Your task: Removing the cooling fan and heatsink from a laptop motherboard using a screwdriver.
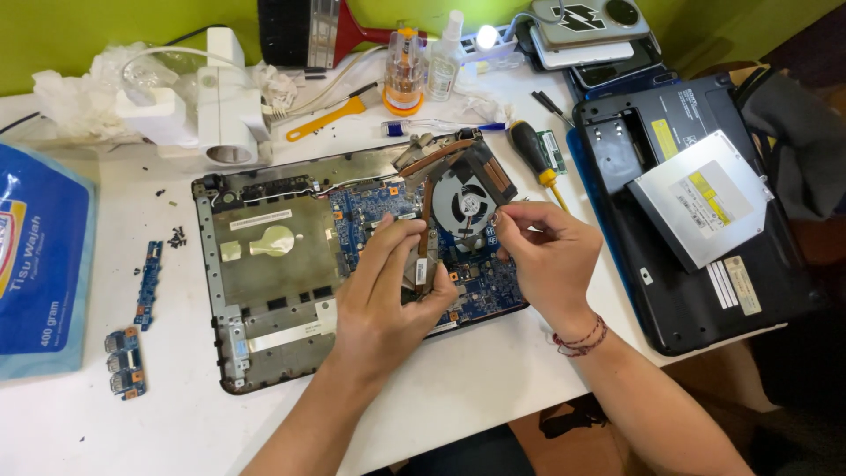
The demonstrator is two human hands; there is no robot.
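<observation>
Both hands work over an opened laptop chassis (264, 308) that lies on the white surface (493, 379), its blue motherboard (485, 282) exposed on the right half. The left hand (388, 295) is closed around the lower end of the copper heat pipe (426, 220), fingers curled over the metal plate there. The right hand (546, 251) pinches the edge of the round black cooling fan (465, 204) between thumb and fingertips; the fan and pipe form one piece that sits tilted above the board near the chassis's upper right corner. Just beyond the fan a yellow-and-black screwdriver (536, 159) lies on the surface. To the right a black laptop base cover (670, 291) carries a silver optical drive (701, 198). On the left, well apart from the hands, lie small blue circuit boards (128, 357), a few loose black screws (176, 236) and a blue tissue pack (40, 264).
</observation>
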